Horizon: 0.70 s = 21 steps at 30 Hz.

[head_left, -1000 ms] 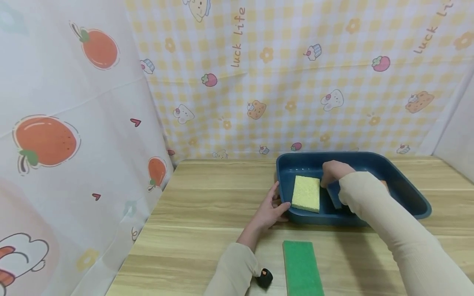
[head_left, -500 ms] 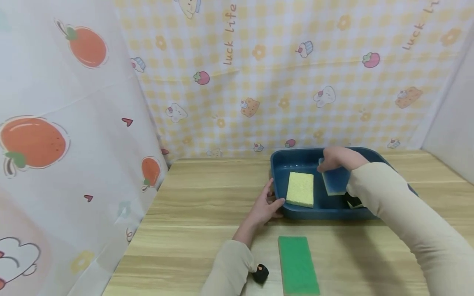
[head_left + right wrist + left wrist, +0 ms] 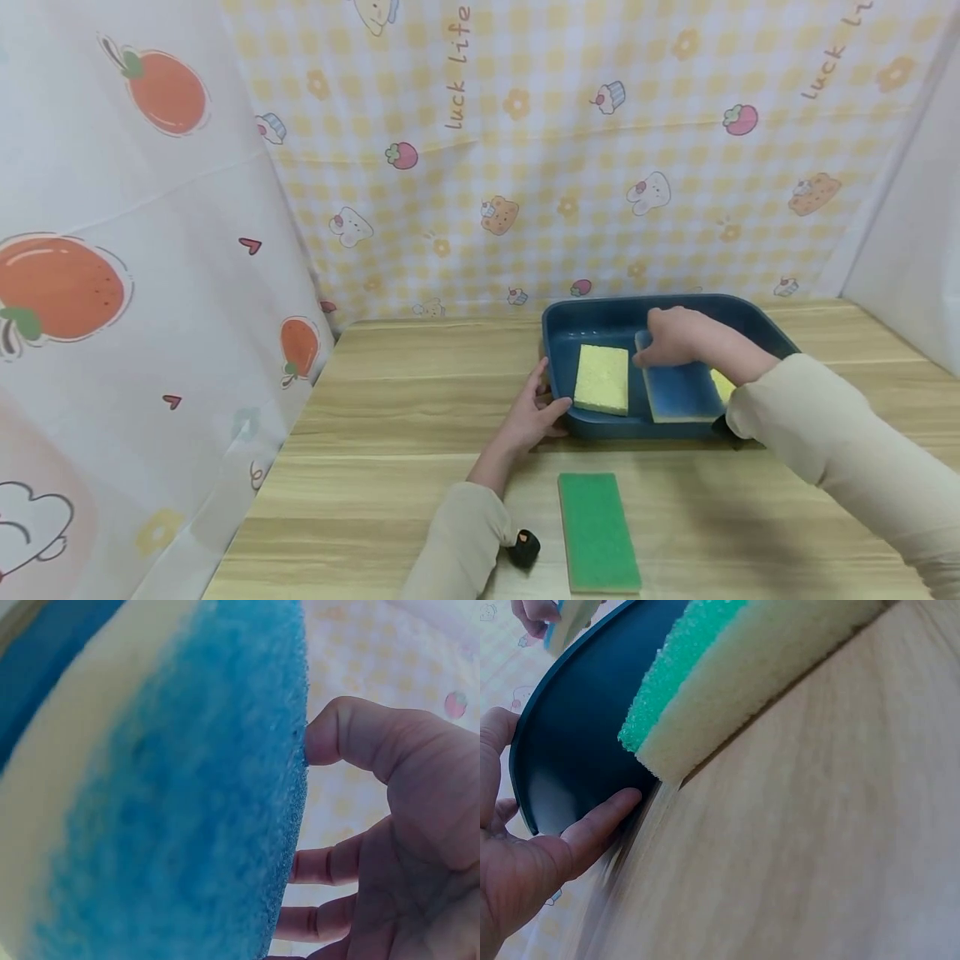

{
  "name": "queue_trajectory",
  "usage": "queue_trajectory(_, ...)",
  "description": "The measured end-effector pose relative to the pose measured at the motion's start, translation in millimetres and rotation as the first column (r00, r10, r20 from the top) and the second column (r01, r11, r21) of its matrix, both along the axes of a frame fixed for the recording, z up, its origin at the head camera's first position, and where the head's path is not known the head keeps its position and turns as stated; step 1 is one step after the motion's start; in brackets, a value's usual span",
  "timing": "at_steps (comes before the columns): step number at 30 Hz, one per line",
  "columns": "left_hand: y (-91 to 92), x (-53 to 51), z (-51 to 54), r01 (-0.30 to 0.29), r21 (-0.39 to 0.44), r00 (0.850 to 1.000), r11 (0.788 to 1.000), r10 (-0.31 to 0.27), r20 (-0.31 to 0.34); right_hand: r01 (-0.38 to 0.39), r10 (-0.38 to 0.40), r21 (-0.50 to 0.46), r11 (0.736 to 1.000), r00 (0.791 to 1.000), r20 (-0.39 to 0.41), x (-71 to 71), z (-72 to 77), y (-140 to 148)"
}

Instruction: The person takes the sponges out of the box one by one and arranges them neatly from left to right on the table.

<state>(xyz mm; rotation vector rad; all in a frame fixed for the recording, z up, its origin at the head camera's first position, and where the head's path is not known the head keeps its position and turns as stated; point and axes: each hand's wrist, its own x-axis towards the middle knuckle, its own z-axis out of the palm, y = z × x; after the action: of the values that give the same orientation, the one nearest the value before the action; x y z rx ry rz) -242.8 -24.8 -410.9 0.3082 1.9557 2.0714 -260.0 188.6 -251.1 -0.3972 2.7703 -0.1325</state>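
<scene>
1. Pinched in my right hand (image 3: 678, 335), the blue scouring sponge (image 3: 678, 396) is held over the navy tray (image 3: 600, 314), as the head view has it. A second ago it was deeper in the tray and mostly hidden; now it overlaps the near wall, so I judge it free of the tray floor. One yellow sponge (image 3: 602, 377) stays inside, while a green scouring sponge (image 3: 598, 533) lies on the table (image 3: 420, 400). "luck life" reads up the checked curtain (image 3: 442, 192), repeated at right, cut off.
2. At my left wrist, my left hand (image 3: 525, 877) spreads thumb and fingers against the tray's end, touching, not clenched. I find no label.
3. At my right wrist, thumb and fingers meet the blue sponge's edge; no lettering shows on it.
</scene>
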Motion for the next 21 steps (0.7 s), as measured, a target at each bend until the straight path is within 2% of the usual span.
queue_trajectory(11,0.6,-2.6,0.5,-0.014,-0.007,1.0,1.0,0.014,0.021,-0.112,0.107,-0.042,0.993,0.989,-0.106,42.6,-14.9,-1)
queue_trajectory(21,1.1,-3.1,-2.1,-0.009,0.011,1.0,1.0,0.008,0.023,-0.094,0.084,-0.108,0.99,0.992,-0.096,78.0,-30.8,-3)
